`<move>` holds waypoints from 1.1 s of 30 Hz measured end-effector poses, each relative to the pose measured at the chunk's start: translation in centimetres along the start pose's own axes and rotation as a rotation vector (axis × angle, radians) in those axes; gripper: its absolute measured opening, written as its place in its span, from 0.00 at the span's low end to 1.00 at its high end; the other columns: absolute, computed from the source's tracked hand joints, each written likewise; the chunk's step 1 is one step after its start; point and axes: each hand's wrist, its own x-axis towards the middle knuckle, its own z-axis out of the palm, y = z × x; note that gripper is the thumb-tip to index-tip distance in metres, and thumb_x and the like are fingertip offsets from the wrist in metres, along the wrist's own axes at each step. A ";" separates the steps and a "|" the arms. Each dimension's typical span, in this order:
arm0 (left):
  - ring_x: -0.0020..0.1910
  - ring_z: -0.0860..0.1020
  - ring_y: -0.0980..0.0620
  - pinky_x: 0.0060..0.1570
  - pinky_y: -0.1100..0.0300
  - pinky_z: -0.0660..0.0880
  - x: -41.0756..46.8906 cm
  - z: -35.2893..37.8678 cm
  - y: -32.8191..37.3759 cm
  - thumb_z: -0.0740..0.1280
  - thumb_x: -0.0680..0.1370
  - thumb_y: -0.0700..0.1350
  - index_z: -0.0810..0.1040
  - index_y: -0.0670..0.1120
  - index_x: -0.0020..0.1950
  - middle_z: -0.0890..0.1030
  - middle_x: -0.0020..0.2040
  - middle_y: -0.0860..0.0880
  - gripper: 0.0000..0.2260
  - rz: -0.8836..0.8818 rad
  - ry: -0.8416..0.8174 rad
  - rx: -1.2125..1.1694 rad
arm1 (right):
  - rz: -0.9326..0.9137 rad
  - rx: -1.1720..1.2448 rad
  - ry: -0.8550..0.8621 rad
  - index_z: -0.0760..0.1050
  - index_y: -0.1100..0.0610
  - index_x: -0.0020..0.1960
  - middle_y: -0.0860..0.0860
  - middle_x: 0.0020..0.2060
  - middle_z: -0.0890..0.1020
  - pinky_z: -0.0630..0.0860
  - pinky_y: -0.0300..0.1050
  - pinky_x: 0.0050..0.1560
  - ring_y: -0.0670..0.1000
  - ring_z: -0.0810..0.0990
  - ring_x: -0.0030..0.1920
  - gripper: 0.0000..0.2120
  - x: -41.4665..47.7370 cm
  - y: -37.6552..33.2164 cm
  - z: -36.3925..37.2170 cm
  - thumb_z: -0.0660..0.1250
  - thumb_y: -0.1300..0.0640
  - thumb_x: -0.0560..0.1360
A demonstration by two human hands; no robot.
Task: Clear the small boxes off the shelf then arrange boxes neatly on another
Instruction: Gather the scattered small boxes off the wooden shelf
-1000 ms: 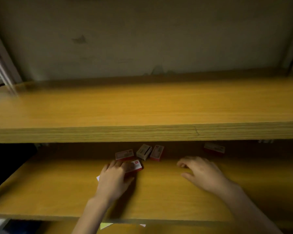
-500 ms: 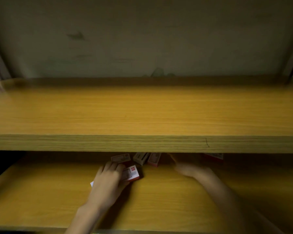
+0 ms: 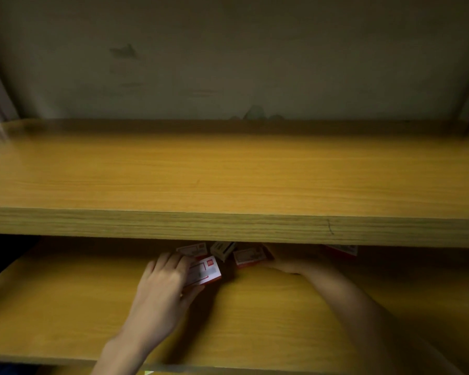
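Several small red-and-white boxes lie at the back of the lower wooden shelf. My left hand lies over the nearest box, fingers on its left part and thumb under its front edge. Behind it are a flat box, a box tipped on its side and another flat box. My right hand reaches in beside that last box, and the upper shelf's edge hides its fingers. One more box peeks out further right.
The upper wooden shelf spans the whole view, and its thick front edge hangs over the boxes. A stained wall stands behind it. Metal uprights frame both sides. The lower shelf's front edge runs along the bottom of the view.
My right hand has moved forward and left under the upper shelf, up to the boxes. My left hand stays on the nearest box. The view has tilted upward.
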 end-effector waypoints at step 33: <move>0.39 0.77 0.45 0.30 0.61 0.68 -4.7 -4.4 37.0 0.74 0.63 0.51 0.79 0.49 0.50 0.79 0.42 0.49 0.17 0.746 0.050 -0.454 | 0.632 -0.210 0.740 0.65 0.47 0.60 0.42 0.57 0.70 0.70 0.33 0.50 0.40 0.69 0.53 0.21 -50.8 16.4 -0.4 0.62 0.42 0.70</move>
